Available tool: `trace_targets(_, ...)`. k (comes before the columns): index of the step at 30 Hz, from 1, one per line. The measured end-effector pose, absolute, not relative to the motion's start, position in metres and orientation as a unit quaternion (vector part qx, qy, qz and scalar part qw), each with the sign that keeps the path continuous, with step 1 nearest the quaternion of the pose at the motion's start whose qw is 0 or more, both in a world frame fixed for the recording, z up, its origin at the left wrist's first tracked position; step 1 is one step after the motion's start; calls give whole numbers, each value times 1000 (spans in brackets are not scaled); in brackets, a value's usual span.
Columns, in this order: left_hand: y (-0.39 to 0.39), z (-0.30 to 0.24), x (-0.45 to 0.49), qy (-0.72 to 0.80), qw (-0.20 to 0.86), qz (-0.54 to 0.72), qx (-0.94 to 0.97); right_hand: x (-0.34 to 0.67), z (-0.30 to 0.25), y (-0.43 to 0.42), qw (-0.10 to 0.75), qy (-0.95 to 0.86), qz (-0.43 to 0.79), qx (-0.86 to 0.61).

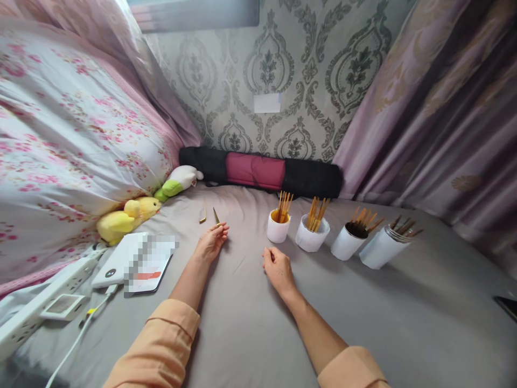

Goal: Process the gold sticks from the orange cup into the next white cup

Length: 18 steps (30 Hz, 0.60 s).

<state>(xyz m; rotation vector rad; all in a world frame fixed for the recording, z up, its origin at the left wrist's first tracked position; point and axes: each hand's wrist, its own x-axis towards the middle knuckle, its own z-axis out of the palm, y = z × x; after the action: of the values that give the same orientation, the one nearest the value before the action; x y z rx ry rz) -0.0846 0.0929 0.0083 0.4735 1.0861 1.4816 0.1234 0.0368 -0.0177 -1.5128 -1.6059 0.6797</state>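
My left hand [212,242] is closed, with its fingertips pinched at the lower end of a slim, pointed, gold-coloured tool [216,215]. The tool's tip points away from me; its exact kind cannot be made out. Just left of it lies a small bent gold-coloured piece [203,219] on the grey sheet. My right hand [278,269] rests on the sheet with its fingers curled in, and whatever they may hold is hidden. Beyond it stands a white cup [278,231] with a yellow inside and thin wooden sticks. Beside that is a wider white cup [313,241] of sticks.
Farther right, two tilted white containers, one [345,243] and another [382,249], hold darker sticks. At left lie a phone [161,269], a white power bank [117,264], a power strip [44,302] and plush toys [129,218]. A black-and-maroon bolster [256,170] lies along the wall.
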Motion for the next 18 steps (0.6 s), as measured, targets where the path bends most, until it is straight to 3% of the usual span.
trace_targets(18,53,-4,-42,447,574,612,310,124,-15,37,426,-623,306,-580)
